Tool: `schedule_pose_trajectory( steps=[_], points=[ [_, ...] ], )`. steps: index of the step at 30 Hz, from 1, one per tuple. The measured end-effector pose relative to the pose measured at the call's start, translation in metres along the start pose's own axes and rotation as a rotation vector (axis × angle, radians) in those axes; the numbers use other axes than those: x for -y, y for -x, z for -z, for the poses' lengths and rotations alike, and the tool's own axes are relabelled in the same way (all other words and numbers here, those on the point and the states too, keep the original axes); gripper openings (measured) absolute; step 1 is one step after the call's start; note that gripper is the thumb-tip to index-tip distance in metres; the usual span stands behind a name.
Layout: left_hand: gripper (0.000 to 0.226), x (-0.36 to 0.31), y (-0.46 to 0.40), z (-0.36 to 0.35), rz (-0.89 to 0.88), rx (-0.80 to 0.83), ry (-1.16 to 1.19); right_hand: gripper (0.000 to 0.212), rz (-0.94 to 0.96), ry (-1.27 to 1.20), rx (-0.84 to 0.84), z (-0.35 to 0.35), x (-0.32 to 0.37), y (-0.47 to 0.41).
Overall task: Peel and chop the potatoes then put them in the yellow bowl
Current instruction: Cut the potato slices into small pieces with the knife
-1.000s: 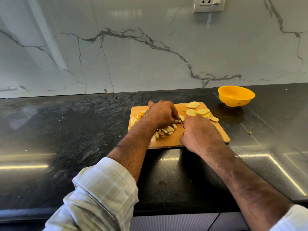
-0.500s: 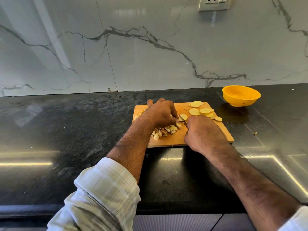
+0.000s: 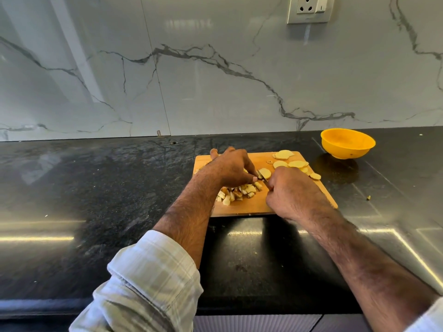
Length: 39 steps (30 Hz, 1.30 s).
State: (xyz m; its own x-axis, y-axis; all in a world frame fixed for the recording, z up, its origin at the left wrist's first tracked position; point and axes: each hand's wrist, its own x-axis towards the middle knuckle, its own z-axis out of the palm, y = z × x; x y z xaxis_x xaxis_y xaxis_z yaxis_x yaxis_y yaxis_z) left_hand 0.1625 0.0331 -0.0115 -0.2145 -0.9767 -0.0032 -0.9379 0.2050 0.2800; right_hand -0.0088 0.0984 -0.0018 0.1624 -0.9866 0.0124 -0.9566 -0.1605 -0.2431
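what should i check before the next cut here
1. Left hand steadying the slice: ok, its fingertips pinch the slice at the blade.
2. Right hand gripping the knife: ok, fingers curled round a hidden handle; only a bit of blade shows.
3. Left fingertips away from the blade: not ok, they sit right beside it.
4. Board flat on the counter: ok.
5. Room for chopped pieces: ok, bare board near the front edge.
6. Bowl ready: ok, it stands off the board to the right; no potato visible inside.
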Motion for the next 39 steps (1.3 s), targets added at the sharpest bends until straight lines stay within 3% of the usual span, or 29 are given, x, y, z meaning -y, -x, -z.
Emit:
schedule_pose_trajectory(
  steps=[6, 11, 16, 19, 23, 29, 32, 36, 39],
  points=[
    [0.023, -0.01, 0.0, -0.007, -0.034, -0.093, -0.069, 0.029, 0.015, -0.159, -0.198, -0.001, -0.032, 0.007],
    [0.052, -0.037, -0.009, -0.017, -0.037, -0.145, -0.254, 0.028, -0.086, -0.14, -0.15, 0.012, -0.054, 0.006],
    [0.03, -0.044, -0.013, -0.019, -0.057, -0.191, -0.159, 0.033, -0.025, -0.194, -0.157, 0.012, -0.067, 0.004],
    [0.021, -0.033, -0.011, -0.015, -0.049, -0.12, -0.019, 0.035, 0.007, -0.174, -0.128, 0.004, -0.069, 0.0],
    [0.018, -0.015, -0.005, -0.005, -0.005, -0.069, -0.038, 0.03, 0.031, -0.125, -0.094, 0.003, -0.067, -0.008],
    [0.052, -0.029, -0.005, -0.012, 0.034, -0.122, -0.157, 0.034, 0.027, -0.087, -0.073, 0.004, -0.062, -0.017],
    [0.04, -0.036, -0.01, -0.017, 0.036, -0.161, -0.153, 0.036, 0.059, -0.083, -0.046, 0.005, -0.064, -0.016],
    [0.022, -0.019, -0.012, -0.016, 0.06, -0.131, 0.119, 0.036, 0.101, -0.104, -0.09, 0.008, -0.068, -0.009],
    [0.017, -0.01, -0.013, -0.015, 0.055, -0.108, 0.18, 0.033, 0.128, -0.121, -0.123, 0.004, -0.06, -0.006]
  ],
)
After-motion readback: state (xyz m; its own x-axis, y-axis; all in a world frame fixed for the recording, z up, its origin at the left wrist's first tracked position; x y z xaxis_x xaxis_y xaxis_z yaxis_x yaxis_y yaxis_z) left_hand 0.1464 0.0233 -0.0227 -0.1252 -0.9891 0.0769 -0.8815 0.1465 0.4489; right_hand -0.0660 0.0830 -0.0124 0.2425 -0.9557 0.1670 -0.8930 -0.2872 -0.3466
